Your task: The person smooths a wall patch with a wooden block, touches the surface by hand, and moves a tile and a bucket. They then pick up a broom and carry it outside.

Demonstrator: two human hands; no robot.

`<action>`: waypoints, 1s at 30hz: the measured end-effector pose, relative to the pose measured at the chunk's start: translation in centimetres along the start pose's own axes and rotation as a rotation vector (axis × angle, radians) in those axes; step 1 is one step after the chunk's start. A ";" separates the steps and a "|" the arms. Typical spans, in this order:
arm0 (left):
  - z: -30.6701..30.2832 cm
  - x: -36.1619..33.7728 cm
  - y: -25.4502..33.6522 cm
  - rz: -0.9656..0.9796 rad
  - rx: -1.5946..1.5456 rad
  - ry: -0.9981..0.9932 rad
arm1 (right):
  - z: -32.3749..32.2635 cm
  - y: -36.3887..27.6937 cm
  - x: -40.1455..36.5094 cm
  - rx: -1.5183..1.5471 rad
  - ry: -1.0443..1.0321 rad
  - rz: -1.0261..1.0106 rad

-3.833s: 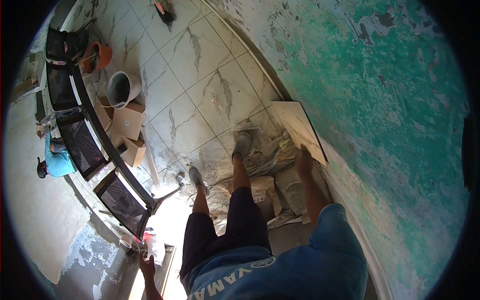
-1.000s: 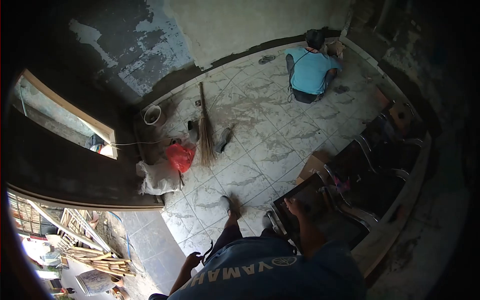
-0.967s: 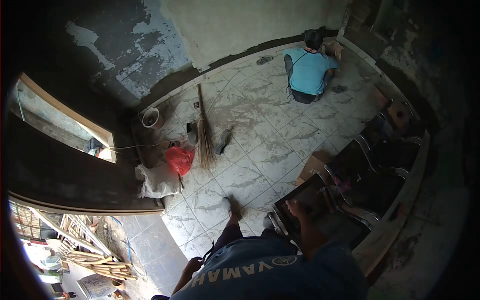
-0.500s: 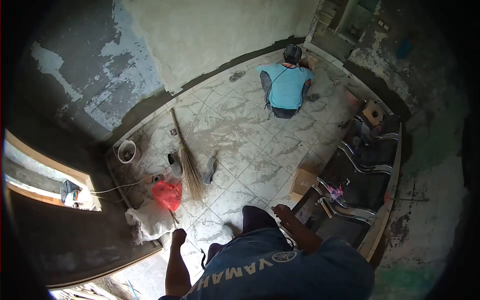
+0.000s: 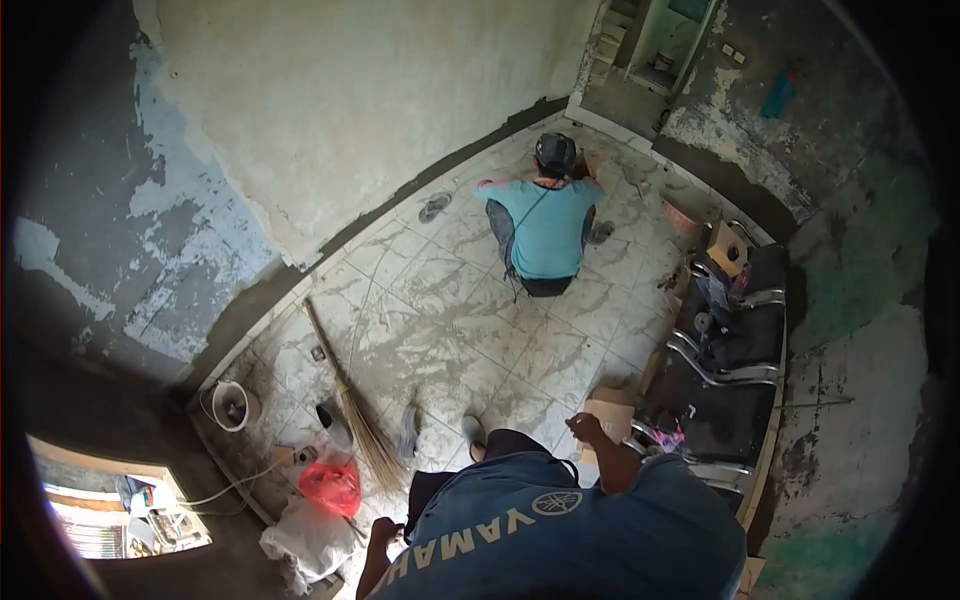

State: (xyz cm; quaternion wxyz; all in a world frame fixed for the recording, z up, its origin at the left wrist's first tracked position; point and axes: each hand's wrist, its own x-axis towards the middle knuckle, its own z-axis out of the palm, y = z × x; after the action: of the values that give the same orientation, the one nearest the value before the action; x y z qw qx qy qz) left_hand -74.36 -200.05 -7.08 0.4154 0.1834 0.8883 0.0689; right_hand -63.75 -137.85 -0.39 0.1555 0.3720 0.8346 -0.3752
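Note:
My left hand (image 5: 383, 532) hangs low by my side with its fingers curled in and nothing seen in it. Nearest to it are a white sack (image 5: 308, 540) and a red plastic bag (image 5: 332, 484) on the floor. My right hand (image 5: 586, 428) is held in front of my body, fingers bent together, with no object showing in it. Beyond that hand, a cardboard box (image 5: 607, 408) stands beside the row of black chairs (image 5: 715, 405). One of my feet, in a grey shoe (image 5: 473, 430), shows on the tiled floor (image 5: 480, 345).
A co-worker (image 5: 545, 225) in a light-blue shirt squats near the far wall. A straw broom (image 5: 360, 420), grey shoes (image 5: 408, 432) and a white bucket (image 5: 235, 406) are at the left. Sandals (image 5: 435, 207) lie farther off. Cardboard and other items (image 5: 727, 250) rest on the chairs.
My view has moved forward across the floor, bringing the broom, bags and box closer to my body. My left hand has swung back toward my side. The co-worker still squats.

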 end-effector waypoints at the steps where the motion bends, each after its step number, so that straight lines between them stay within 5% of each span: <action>1: 0.1 1.9 -0.7 -0.026 -0.004 -0.013 | -1.9 -2.3 1.7 0.009 0.064 -0.009; 2: -1.5 2.8 -0.1 -0.052 -0.008 -0.025 | -4.1 -5.3 2.6 0.004 0.110 -0.024; 3: -2.8 2.9 -0.8 0.097 0.037 0.206 | -5.6 -7.4 4.4 -0.015 0.154 -0.046; 6: -9.1 6.1 2.0 0.124 -0.002 0.126 | -6.2 -11.7 13.7 0.161 0.055 -0.083; 7: -13.8 4.7 5.8 -0.110 -0.571 0.129 | -6.2 -14.4 15.3 0.209 0.105 -0.185; 8: -9.8 10.1 3.0 -0.010 -1.022 0.132 | -6.1 -17.0 16.9 0.293 0.042 -0.176; 9: -19.2 5.5 8.6 -0.118 -0.804 0.095 | -5.7 -19.9 18.0 0.242 0.018 -0.206; 12: -22.3 9.9 8.0 -0.134 -0.866 0.098 | -2.9 -27.7 20.0 0.098 -0.039 -0.288; 16: -23.7 14.9 4.9 -0.109 -0.858 -0.025 | 2.1 -37.2 22.7 0.036 -0.451 -0.370; 20: -29.0 17.7 0.5 -0.200 -0.786 0.020 | 5.2 -49.4 27.1 -0.115 -0.491 -0.505; 22: -29.6 21.9 -5.3 -0.218 -0.784 0.141 | 7.2 -53.4 32.1 0.033 -0.546 -0.373; 24: -30.4 24.3 -8.5 -0.180 -0.599 0.241 | 6.7 -58.3 35.4 -0.176 -0.553 -0.399; 26: -40.9 17.1 -8.8 -0.351 -0.925 0.350 | 8.7 -63.5 41.0 -0.378 -0.488 -0.582; 30: -41.3 15.8 -13.2 -0.504 -1.190 0.761 | 14.2 -74.0 47.2 -0.287 -0.534 -0.474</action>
State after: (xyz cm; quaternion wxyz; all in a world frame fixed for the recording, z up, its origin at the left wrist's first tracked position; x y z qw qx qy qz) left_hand -118.68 -204.90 4.65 0.1118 -0.3178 0.7983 0.4992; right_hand -150.42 -157.24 2.48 0.3269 0.0325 0.8716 -0.3638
